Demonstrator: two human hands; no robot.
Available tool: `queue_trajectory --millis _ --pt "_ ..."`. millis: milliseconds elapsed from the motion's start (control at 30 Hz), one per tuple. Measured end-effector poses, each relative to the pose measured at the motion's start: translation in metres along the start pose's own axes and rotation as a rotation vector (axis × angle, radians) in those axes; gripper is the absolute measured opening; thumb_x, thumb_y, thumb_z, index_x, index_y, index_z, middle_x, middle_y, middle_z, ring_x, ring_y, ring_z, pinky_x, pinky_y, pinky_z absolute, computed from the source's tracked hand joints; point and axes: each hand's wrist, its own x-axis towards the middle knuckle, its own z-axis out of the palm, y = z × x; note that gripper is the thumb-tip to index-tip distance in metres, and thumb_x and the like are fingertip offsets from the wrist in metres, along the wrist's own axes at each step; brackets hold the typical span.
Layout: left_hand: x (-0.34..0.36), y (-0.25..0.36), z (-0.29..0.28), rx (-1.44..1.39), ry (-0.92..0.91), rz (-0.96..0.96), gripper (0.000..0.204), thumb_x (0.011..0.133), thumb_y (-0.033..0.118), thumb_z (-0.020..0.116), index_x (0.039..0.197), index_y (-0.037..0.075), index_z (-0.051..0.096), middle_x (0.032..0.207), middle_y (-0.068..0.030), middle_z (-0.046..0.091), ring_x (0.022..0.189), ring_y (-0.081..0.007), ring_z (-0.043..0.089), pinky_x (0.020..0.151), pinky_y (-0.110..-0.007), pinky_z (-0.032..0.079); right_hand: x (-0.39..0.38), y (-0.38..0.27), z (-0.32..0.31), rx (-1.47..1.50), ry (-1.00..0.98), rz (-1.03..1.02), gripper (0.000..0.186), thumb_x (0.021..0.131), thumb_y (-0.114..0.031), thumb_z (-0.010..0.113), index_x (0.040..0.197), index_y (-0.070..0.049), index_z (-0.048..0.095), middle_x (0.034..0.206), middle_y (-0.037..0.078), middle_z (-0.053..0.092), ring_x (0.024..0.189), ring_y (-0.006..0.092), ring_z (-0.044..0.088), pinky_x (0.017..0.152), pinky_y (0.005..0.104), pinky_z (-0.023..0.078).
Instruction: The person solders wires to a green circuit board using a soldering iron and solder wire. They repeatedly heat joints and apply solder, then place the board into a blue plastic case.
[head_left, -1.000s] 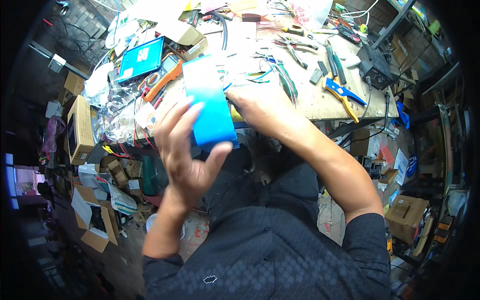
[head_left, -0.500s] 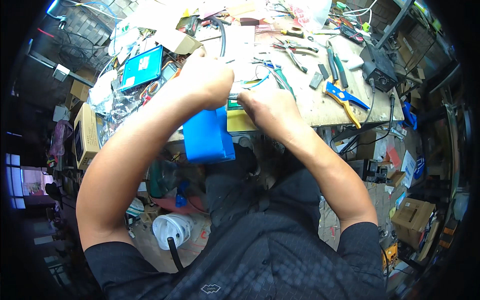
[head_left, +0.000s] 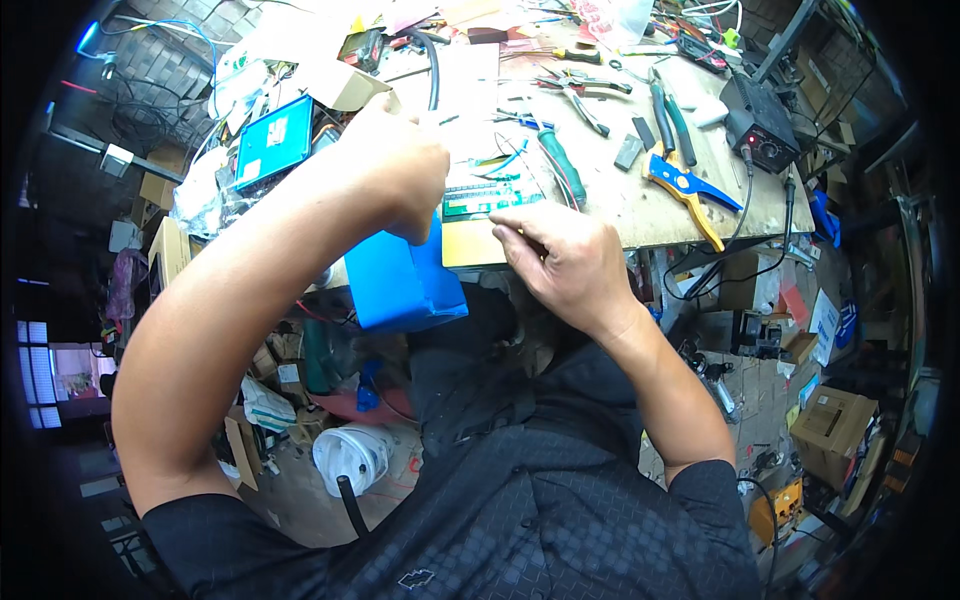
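Observation:
A blue-wrapped rectangular pack (head_left: 405, 282) juts over the table's near edge. On its top end rests my left hand (head_left: 400, 165), curled with the back toward me; what lies inside its fingers is hidden. Beside the pack is a green circuit board (head_left: 478, 205) with a row of connectors, with a yellow panel (head_left: 472, 245) in front of it. My right hand (head_left: 570, 250) is just right of the board, thumb and forefinger pinched near its corner. Anything in that pinch is too small to make out. Thin wires run behind the board, next to a green-handled screwdriver (head_left: 562, 165).
Yellow-and-blue wire strippers (head_left: 690, 190), green-handled pliers (head_left: 672, 125) and a black control box (head_left: 758, 120) occupy the table's right side. A teal tray (head_left: 275, 143) and clutter fill the left. Below stand a white bucket (head_left: 350, 460) and a cardboard box (head_left: 832, 428).
My right hand has drawn back right and toward me, away from my left hand, uncovering the green board. My left hand and the blue pack have shifted slightly left.

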Motion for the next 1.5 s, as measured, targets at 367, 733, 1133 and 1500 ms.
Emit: queue_trajectory --millis 367,733,1133,1500 --pt "0.036 0.020 -0.019 0.425 -0.468 0.074 0.050 0.081 0.043 0.086 0.119 0.010 0.082 0.112 -0.0082 0.080 0.112 -0.0238 0.073 0.117 -0.047 0.039 -0.030 -0.006 -0.017 0.204 0.032 0.039 0.018 0.092 -0.011 0.080 0.110 -0.008 0.080 0.091 0.012 0.077 0.074 0.0302 0.075 0.063 0.0379 0.059" --pt "0.048 0.026 -0.023 0.436 -0.709 0.037 0.050 0.086 0.040 0.079 0.124 0.008 0.080 0.113 -0.0069 0.079 0.109 -0.0236 0.073 0.115 -0.048 0.038 -0.045 0.005 -0.037 0.282 0.025 0.072 0.017 0.092 -0.011 0.081 0.108 -0.007 0.080 0.082 0.011 0.074 0.066 0.0277 0.072 0.059 0.0362 0.056" --pt "0.043 0.044 -0.034 0.600 -0.750 0.033 0.051 0.090 0.036 0.073 0.131 0.005 0.077 0.128 -0.0119 0.076 0.127 -0.0305 0.068 0.122 -0.053 0.031 -0.057 0.014 -0.033 0.406 0.042 0.088 0.015 0.091 -0.009 0.081 0.105 -0.005 0.079 0.082 0.011 0.074 0.066 0.0274 0.073 0.059 0.0353 0.057" --pt "0.063 0.015 -0.024 0.316 -0.684 0.092 0.027 0.086 0.031 0.079 0.110 0.021 0.087 0.110 -0.0017 0.083 0.107 -0.0198 0.075 0.119 -0.047 0.031 -0.065 0.024 -0.027 0.329 0.071 0.161 0.014 0.091 -0.010 0.080 0.105 -0.007 0.079 0.083 0.010 0.073 0.067 0.0285 0.072 0.060 0.0374 0.057"
